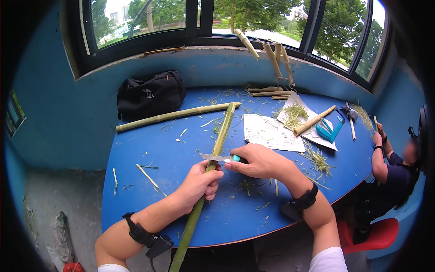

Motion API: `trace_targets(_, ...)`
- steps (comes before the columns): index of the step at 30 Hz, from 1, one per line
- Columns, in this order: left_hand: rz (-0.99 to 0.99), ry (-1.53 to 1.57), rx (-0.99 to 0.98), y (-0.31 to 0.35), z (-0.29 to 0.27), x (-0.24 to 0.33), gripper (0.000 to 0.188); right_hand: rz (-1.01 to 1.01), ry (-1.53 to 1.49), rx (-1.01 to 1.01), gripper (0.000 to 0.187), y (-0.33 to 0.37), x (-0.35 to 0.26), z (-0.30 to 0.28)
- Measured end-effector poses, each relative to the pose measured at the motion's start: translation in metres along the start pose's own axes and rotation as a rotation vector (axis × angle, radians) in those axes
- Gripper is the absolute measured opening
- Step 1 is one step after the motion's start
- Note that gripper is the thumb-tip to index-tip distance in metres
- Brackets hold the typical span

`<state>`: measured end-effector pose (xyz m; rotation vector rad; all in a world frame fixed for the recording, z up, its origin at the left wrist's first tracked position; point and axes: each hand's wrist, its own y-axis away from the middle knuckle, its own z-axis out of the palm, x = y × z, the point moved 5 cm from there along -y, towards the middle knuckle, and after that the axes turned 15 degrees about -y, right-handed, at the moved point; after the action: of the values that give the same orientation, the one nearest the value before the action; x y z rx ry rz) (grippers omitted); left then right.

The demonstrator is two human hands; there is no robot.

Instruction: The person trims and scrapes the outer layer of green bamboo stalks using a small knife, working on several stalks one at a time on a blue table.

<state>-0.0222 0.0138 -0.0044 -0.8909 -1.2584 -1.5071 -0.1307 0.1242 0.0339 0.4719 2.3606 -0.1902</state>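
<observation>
A long green bamboo pole (195, 217) slants from below the table's near edge up across the tabletop. Its far part is scraped paler, and its tip rests by another bamboo pole. My left hand (200, 182) is wrapped round the pole near the middle of the view. Just beyond those fingers, my right hand (256, 161) grips a knife (216, 157) with a teal and black handle. The blade lies across the pole, touching or very close to its surface; which one, I cannot tell.
A second bamboo pole (176, 115) lies before a black bag (151, 94). White sheets (272, 131), shavings (319, 158), a short bamboo piece (314, 120) and a teal-handled tool (330, 131) are on the right. Bamboo pieces (272, 59) lean at the window. Another person (385, 158) works at the right end.
</observation>
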Motion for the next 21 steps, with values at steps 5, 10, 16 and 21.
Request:
trace_targets(5, -0.004, -0.03, 0.001, -0.001, 0.0, -0.001, 0.011, 0.037, 0.035, 0.071, 0.051, -0.001, 0.004, -0.003)
trace_targets(10, -0.03, -0.048, 0.011, 0.001, 0.0, -0.002, 0.013, 0.13, 0.157, 0.182, 0.05, -0.004, 0.007, -0.017)
trace_targets(16, -0.065, -0.073, -0.013, 0.005, 0.002, -0.001, 0.014, 0.177, 0.144, 0.441, 0.053, -0.004, 0.025, -0.03)
trace_targets(21, -0.05, -0.092, -0.012, 0.005, 0.003, 0.0, 0.013, 0.188, 0.061, 0.444, 0.055, -0.001, 0.038, -0.04)
